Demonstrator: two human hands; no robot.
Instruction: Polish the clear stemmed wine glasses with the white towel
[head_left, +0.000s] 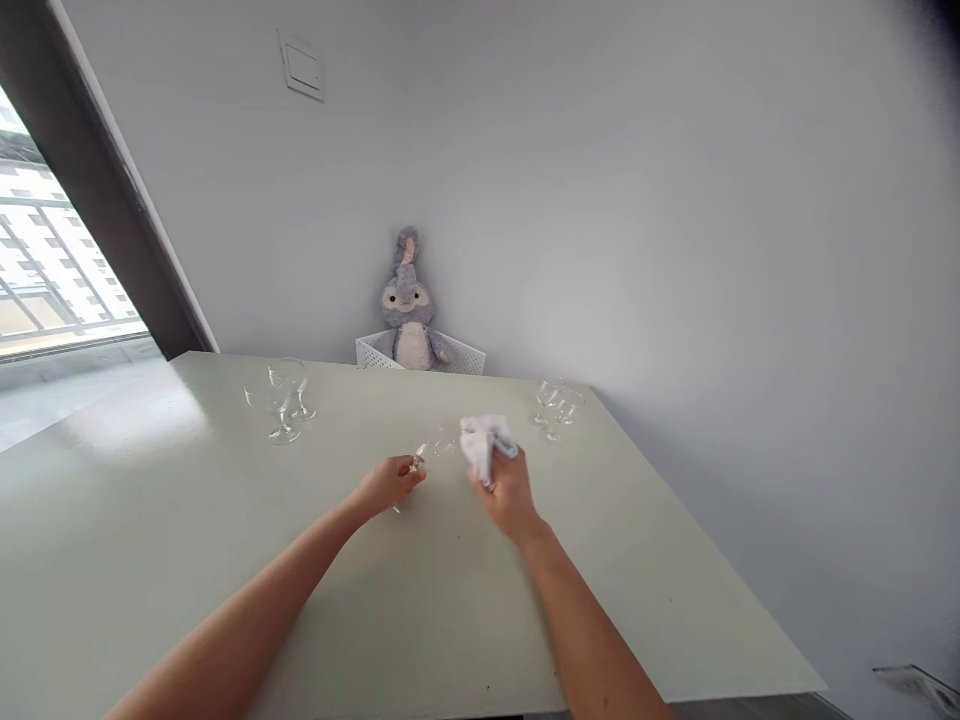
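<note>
left hand (391, 483) pinching a clear stemmed glass (441, 443), bowl kinda tipped right toward the crumpled white cloth (484, 438) right hand (513, 494) is clutching

Left hand (391, 484) holding tilted glass (436, 445); right hand (511, 492) clutching white cloth (486, 438); plush toy (412, 310) beyond.

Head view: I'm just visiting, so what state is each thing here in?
Left hand: closed around the held glass
Held glass: tilted, bowl leaning away from the person
Right hand: closed on the cloth
Cloth: crumpled
Left-side glasses: upright, apparently empty
Right-side glasses: upright, apparently empty
Plush toy: sitting upright
White basket: occupied by the toy
Wall switch: on or off, can't tell
</note>
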